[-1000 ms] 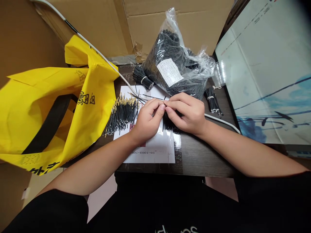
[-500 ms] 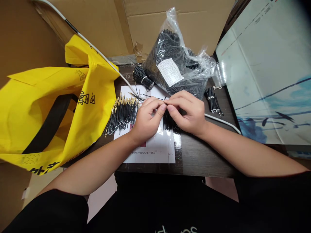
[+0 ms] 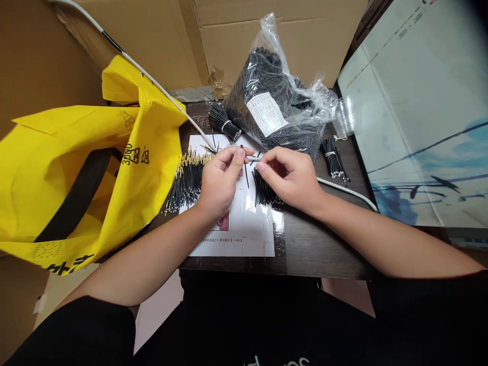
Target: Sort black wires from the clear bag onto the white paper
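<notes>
My left hand (image 3: pixel 221 175) is closed, thumb and forefinger pinching a short black wire (image 3: pixel 245 170) that hangs down over the white sheet. To its right, my right hand (image 3: pixel 290 173) has its thumb and forefinger pressed together; what is between them, if anything, is hidden. A white cable (image 3: pixel 253 159) shows between the hands, close to the right fingertips. Beside my left hand lies a pile of black wires with gold tips (image 3: pixel 186 178). Another pile of short black wires (image 3: pixel 263 190) is partly covered by my right hand.
Behind my hands stands a clear plastic bag (image 3: pixel 263 76) full of black wires. Tied wire bundles (image 3: pixel 224 122) lie near it. A yellow bag (image 3: pixel 152 147) is at left. Printed paper (image 3: pixel 251 229) lies on the dark table (image 3: pixel 316 244). Cardboard (image 3: pixel 274 30) rises behind; clear cups (image 3: pixel 346 114) stand right.
My hands have moved apart from fingertip contact. The left hand has shifted left and now shows a black wire hanging from its fingers; the right has barely moved.
</notes>
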